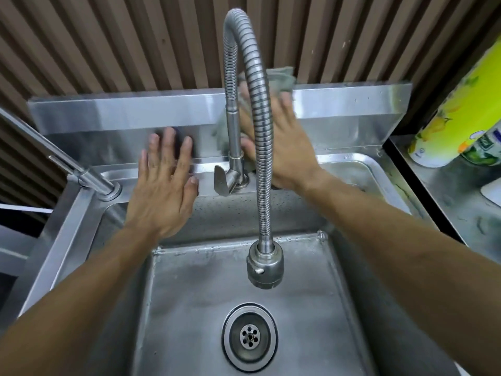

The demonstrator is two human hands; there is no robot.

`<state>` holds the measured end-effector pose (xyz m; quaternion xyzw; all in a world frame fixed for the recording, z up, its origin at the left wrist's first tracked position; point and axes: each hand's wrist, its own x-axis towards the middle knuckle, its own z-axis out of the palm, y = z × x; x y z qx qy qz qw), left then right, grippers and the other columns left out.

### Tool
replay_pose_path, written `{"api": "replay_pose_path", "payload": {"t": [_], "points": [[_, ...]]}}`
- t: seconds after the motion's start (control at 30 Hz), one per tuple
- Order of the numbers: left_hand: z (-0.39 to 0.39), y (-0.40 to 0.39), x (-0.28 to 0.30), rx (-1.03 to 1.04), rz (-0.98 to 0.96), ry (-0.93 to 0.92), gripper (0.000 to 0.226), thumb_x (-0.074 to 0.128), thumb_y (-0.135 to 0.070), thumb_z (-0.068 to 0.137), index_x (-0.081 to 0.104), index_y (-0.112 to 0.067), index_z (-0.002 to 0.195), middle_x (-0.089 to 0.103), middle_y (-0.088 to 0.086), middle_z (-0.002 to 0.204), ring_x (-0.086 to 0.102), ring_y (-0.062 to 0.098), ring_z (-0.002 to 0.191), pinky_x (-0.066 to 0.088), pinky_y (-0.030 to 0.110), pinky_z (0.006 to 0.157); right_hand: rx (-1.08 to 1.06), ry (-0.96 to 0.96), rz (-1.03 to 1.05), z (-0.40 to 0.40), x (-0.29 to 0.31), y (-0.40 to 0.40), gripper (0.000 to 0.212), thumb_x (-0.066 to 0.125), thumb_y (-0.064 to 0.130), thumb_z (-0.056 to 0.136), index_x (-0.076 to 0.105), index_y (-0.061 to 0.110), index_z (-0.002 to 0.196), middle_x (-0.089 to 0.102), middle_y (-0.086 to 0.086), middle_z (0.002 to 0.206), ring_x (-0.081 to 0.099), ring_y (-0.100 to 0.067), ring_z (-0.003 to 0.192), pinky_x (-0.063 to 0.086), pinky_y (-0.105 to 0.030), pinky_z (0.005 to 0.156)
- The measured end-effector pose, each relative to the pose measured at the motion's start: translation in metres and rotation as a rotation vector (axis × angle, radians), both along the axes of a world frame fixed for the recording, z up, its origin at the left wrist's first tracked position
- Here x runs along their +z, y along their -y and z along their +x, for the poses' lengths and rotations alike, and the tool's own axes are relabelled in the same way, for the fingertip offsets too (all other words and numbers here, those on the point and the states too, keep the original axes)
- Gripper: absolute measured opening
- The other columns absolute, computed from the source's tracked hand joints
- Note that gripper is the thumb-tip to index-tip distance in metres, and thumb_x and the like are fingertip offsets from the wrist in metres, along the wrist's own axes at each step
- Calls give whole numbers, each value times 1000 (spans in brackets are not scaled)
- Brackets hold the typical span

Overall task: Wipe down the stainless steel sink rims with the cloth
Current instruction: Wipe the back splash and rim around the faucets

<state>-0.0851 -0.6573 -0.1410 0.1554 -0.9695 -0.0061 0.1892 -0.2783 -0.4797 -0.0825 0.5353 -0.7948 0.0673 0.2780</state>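
Note:
A stainless steel sink fills the view, with its back rim (206, 169) running below an upright steel backsplash (113, 115). My right hand (282, 137) lies flat with straight fingers on a grey-green cloth (282, 78), pressing it against the backsplash behind the flexible faucet (260, 137). Part of the cloth sticks out above the backsplash's top edge, and part shows left of the faucet stem. My left hand (162, 183) rests open, fingers spread, on the back rim left of the faucet base. It holds nothing.
The coiled faucet hose arcs over the basin, and its spray head (265, 264) hangs above the drain (249, 337). A second tap (81, 172) stands at the left rim corner. A yellow-green bottle (458, 109) and a smaller container (485, 147) lie on the right counter.

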Motion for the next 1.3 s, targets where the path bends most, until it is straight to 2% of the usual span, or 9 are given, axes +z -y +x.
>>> {"api": "replay_pose_path", "payload": {"t": [0.07,0.17,0.33,0.47,0.57,0.77,1.0,1.2,1.3], "points": [[-4,5,10,-40,-50,-35,77,29,-47,105,-10,-16,165,-29,8,166,-29,31,153,-14,49,126,100,-68,32,1,4,12,57,20,41,113,18,19,166,14,-10,173,10,-31,160,-4,-47,129],[-14,16,29,-80,-112,-52,81,32,-49,103,-8,-16,165,-27,5,167,-23,33,155,-14,47,126,-16,-53,-62,-18,-6,-13,58,25,47,113,18,24,165,15,-15,172,13,-35,159,4,-49,129],[-21,22,20,-71,-134,-115,81,36,-39,101,-9,-14,164,-21,8,169,-18,34,156,-12,50,127,-495,360,-583,-24,-25,-45,62,28,38,112,15,8,164,4,-28,170,-1,-48,157,3,-64,126],[-21,26,16,-96,-133,-146,81,35,-39,100,-8,-11,163,-12,16,170,-16,36,155,-8,55,127,-185,156,-324,6,-19,2,68,46,40,109,21,9,163,15,-24,170,9,-46,157,0,-58,128],[-21,26,15,-115,-132,-144,82,35,-39,100,-7,-10,163,-11,19,170,-21,33,154,-8,57,127,-46,18,-193,-10,-15,-10,58,37,41,111,27,17,163,23,-18,169,17,-40,158,10,-54,129],[-23,23,16,-106,-115,-144,82,35,-39,99,-3,-9,165,-10,22,170,-28,29,153,-14,51,126,-529,636,-868,-36,-5,-41,63,25,37,112,9,10,166,-8,-17,173,-13,-40,158,-6,-59,127],[-22,24,14,-112,-115,-160,84,39,-37,98,-3,-11,165,-11,19,171,-28,29,153,-14,50,126,-147,385,-439,-5,-19,-24,55,34,29,112,21,15,164,11,-11,173,0,-33,160,-9,-43,128],[-22,24,14,-128,-132,-170,82,37,-36,99,-4,-10,165,-9,22,171,-23,32,154,-7,58,127,-622,710,-1084,-58,8,-47,58,24,30,112,14,9,165,-1,-14,173,-8,-36,159,-7,-52,127],[-22,24,15,-133,-126,-170,82,37,-36,99,-5,-10,165,-10,22,170,-25,32,154,-8,57,127,-525,681,-1009,-34,2,-29,56,25,25,113,14,8,165,-1,-15,173,-9,-36,159,-10,-53,127]]}}
